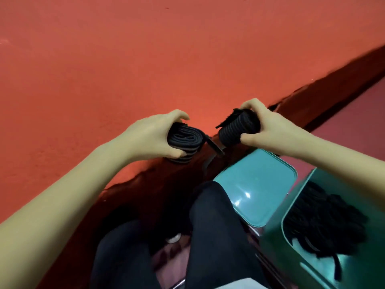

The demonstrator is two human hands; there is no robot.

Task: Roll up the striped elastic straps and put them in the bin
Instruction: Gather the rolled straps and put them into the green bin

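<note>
Red desk (145, 59) fills most of the view, its dark front edge running diagonally. Over that edge the left hand (154, 136) curls fingers and thumb round a loosely coiled striped strap (183, 140), whose spiral end faces the camera. Near it, the right hand (268, 126) grips a tighter strap roll (237, 128) between thumb and bent fingers. A short loose strap end (216, 149) hangs between the two rolls. Lower right, a teal bin (270, 247) holds a heap of dark straps (325, 222). A shallow teal tray (256, 184) lies just beside it, next to the person's dark-trousered knee (208, 215).
</note>
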